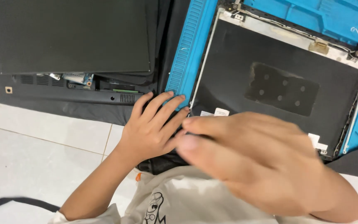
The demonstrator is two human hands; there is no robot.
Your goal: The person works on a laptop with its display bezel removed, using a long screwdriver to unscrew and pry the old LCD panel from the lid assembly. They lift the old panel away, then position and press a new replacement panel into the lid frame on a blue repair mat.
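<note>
Laptop lid shell (278,83) already stripped bare, lying on the blue mat (187,49) just beyond the fingers. Left hand (154,128) spread flat, gripping nothing, fingertips at the mat's edge. Right hand (262,166) blurred, loosely open, empty. Dismantled laptop base (63,41) waits alongside.

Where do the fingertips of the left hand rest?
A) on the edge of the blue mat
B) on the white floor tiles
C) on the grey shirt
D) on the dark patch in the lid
A: the left hand reaches up and its fingertips touch the ribbed edge of the blue mat.
</note>
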